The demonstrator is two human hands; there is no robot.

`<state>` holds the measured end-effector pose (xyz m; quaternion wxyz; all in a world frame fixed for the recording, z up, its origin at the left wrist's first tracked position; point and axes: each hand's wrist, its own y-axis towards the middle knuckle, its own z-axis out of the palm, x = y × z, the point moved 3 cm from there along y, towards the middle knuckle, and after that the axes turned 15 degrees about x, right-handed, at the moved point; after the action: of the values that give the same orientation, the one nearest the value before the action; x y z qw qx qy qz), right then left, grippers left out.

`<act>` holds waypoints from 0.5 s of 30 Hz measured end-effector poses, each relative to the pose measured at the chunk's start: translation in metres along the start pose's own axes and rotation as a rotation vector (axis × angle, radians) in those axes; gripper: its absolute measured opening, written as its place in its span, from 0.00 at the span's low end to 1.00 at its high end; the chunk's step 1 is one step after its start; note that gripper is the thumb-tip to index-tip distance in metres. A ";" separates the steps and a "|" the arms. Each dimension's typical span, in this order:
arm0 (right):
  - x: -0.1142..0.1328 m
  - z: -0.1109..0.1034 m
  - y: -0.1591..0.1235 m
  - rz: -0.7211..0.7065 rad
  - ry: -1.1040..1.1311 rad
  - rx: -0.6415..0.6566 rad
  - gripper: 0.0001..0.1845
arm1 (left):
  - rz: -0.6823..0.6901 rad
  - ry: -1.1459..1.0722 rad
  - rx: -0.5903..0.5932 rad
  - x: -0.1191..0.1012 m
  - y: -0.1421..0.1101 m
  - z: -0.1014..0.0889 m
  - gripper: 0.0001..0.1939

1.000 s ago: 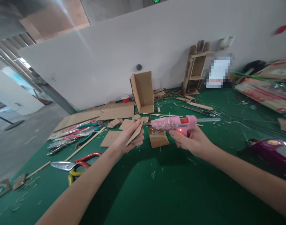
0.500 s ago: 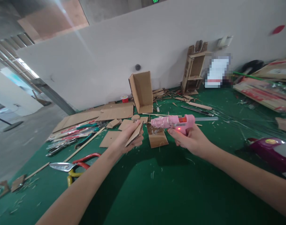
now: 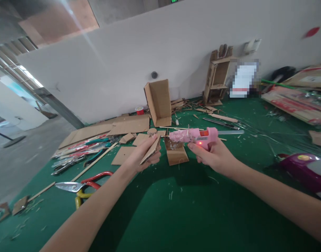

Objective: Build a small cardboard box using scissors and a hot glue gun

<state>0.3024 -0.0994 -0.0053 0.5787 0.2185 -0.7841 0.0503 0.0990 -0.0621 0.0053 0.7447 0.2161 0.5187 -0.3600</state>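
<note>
Bare green worktop (image 3: 176,217) lies open at 6 o'clock. The right hand (image 3: 215,155) grips a pink glue gun (image 3: 194,135), long axis level, nozzle pointing to 9 o'clock toward the cardboard strip (image 3: 150,150) clasped in the left hand (image 3: 142,155).

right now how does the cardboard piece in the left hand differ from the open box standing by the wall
The cardboard piece is a small flat strip held tilted in the left hand, off the table; the open cardboard box is far bigger, folded into walls, and stands upright on the green table, untouched. Both are plain brown cardboard.
</note>
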 end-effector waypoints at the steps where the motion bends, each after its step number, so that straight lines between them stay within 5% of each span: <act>1: 0.000 0.000 0.000 -0.001 -0.003 0.001 0.19 | -0.002 0.001 -0.005 0.000 0.000 0.000 0.23; 15: 0.006 0.003 -0.003 -0.020 0.001 -0.014 0.15 | -0.001 -0.006 -0.024 -0.001 0.000 -0.003 0.23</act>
<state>0.2990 -0.1048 -0.0013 0.5813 0.2223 -0.7818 0.0393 0.0964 -0.0594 0.0053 0.7486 0.2057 0.5208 -0.3551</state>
